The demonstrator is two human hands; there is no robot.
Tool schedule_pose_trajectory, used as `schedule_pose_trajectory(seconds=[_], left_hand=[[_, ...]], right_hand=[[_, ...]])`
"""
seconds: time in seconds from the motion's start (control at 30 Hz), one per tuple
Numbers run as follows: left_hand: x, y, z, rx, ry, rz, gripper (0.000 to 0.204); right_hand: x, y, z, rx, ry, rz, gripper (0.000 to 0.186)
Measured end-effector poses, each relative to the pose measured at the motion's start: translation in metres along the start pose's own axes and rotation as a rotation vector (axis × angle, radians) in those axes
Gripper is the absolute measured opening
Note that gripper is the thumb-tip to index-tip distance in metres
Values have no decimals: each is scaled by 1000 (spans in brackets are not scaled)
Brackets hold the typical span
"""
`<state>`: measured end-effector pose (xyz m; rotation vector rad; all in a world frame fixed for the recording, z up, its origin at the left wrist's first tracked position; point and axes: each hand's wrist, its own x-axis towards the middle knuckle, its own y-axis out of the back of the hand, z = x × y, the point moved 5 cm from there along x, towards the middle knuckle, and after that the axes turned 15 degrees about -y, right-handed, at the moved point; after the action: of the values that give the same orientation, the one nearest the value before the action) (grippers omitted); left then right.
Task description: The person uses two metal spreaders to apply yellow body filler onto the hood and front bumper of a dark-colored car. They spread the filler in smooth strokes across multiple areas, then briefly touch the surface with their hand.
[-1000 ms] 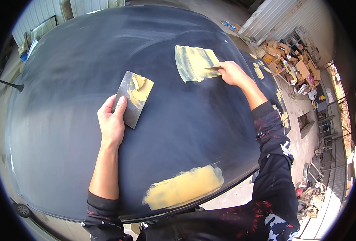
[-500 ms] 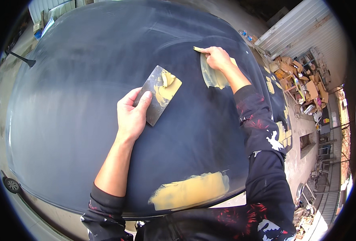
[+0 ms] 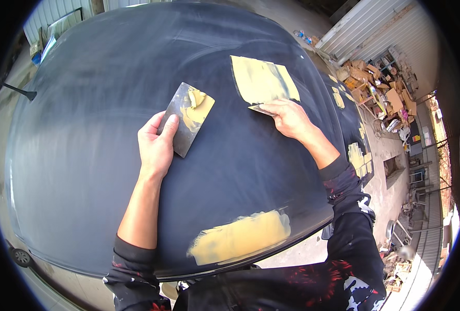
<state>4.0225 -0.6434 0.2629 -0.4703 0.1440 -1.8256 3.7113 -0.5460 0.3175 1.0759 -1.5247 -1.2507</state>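
My left hand (image 3: pixel 156 141) grips a flat rectangular metal plate (image 3: pixel 182 139), thumb on top. A lump of yellow putty (image 3: pixel 198 108) sits on the plate's far end. In my right hand (image 3: pixel 294 120) is a thin putty scraper (image 3: pixel 261 109), its edge low against the dark vehicle roof (image 3: pixel 85 145), at the near side of a putty patch (image 3: pixel 261 79). That patch is pale yellow, with dark streaks showing through. A second, thicker-looking yellow patch (image 3: pixel 243 237) lies along the roof's near edge. My fingers hide most of the scraper.
A black antenna (image 3: pixel 22 92) sticks out at the far left. More yellow patches (image 3: pixel 358 158) mark a dark panel beyond the roof's right edge. Cardboard boxes and clutter (image 3: pixel 391 96) are heaped at the right. A car wheel (image 3: pixel 20 256) shows at lower left.
My right hand has drawn the scraper toward me, and a wider, more opaque yellow patch shows beyond it. The plate and my left hand sit slightly farther left in view.
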Motion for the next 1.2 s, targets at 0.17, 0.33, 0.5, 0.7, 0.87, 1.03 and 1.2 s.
schedule_pose_trajectory(seconds=[0.17, 0.33, 0.5, 0.7, 0.87, 1.03, 1.2], left_hand=[[-1, -1, 2, 12, -11, -5, 26], [0, 0, 1, 0, -11, 2, 26], [-1, 1, 0, -7, -6, 5, 26], [0, 2, -2, 15, -10, 2, 26], [-1, 3, -4, -8, -8, -7, 27], [0, 2, -4, -24, 2, -12, 27], [-1, 1, -3, -11, 0, -12, 26]], right_hand=[[73, 15, 36, 32, -165, 137, 36], [156, -11, 58, 29, -340, 77, 39], [183, -22, 35, 61, -358, -57, 43], [142, -23, -9, 144, -17, -159, 43], [64, -18, -14, 148, 164, -89, 53], [14, 0, 8, 64, 130, -160, 51], [76, 21, 58, 16, -134, -10, 43]])
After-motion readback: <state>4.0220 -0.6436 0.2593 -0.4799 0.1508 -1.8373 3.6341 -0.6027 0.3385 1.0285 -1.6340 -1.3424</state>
